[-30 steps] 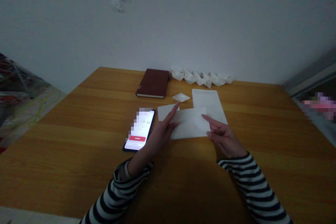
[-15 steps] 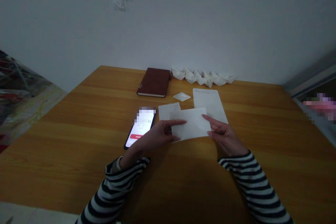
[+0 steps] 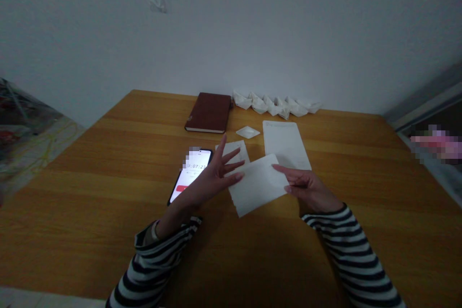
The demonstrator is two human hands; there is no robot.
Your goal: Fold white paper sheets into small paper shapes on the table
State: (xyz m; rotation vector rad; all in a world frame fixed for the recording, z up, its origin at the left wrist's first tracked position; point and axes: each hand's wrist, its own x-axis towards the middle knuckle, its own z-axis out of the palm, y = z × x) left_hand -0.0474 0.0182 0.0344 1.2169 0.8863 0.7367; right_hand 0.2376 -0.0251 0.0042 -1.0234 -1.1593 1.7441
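A sheet of white paper (image 3: 256, 185) is pinched at its right edge by my right hand (image 3: 306, 186), thumb below and index finger above. My left hand (image 3: 218, 171) has its fingers spread, with the thumb near or on the sheet's upper left edge; whether it touches I cannot tell. Behind those fingers a smaller piece of paper (image 3: 236, 147) lies on the table, partly covered. A pad of white paper (image 3: 283, 139) lies flat just beyond my right hand. Farther off sits a small folded paper diamond (image 3: 248, 132).
Several folded paper boats (image 3: 274, 106) stand in a row along the wall. Left of them lies a brown notebook (image 3: 209, 112). A lit phone (image 3: 191, 173) showing a timer rests beside my left forearm on the wooden table (image 3: 108, 178).
My left hand has let go of the sheet and spread its fingers. The sheet has tilted, its left end swinging down toward me, while my right hand keeps its pinch.
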